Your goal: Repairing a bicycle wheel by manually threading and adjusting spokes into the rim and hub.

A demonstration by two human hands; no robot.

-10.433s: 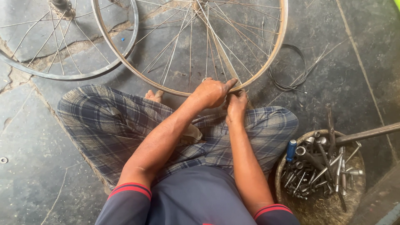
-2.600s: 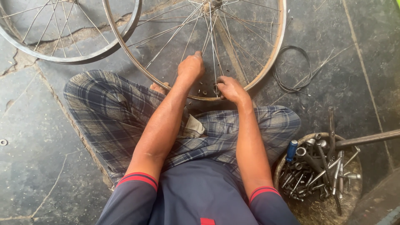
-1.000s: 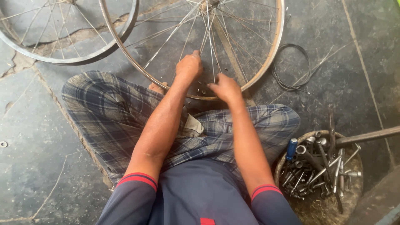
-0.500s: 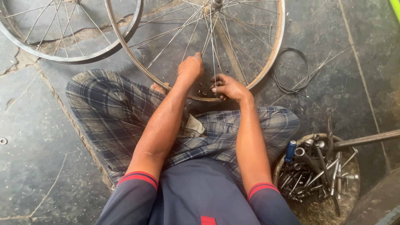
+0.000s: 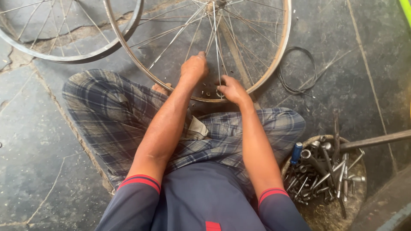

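Your left hand (image 5: 195, 67) has its fingers closed around spokes of the bicycle wheel (image 5: 274, 64); your right hand (image 5: 231, 89) pinches one spoke (image 5: 217, 55) near the rim.

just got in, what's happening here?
A person sits cross-legged on a stone floor with a spoked bicycle wheel in front of them. The left hand grips spokes near the rim; the right hand pinches a spoke by the rim. A second wheel lies to the left, a round tray of tools to the right.
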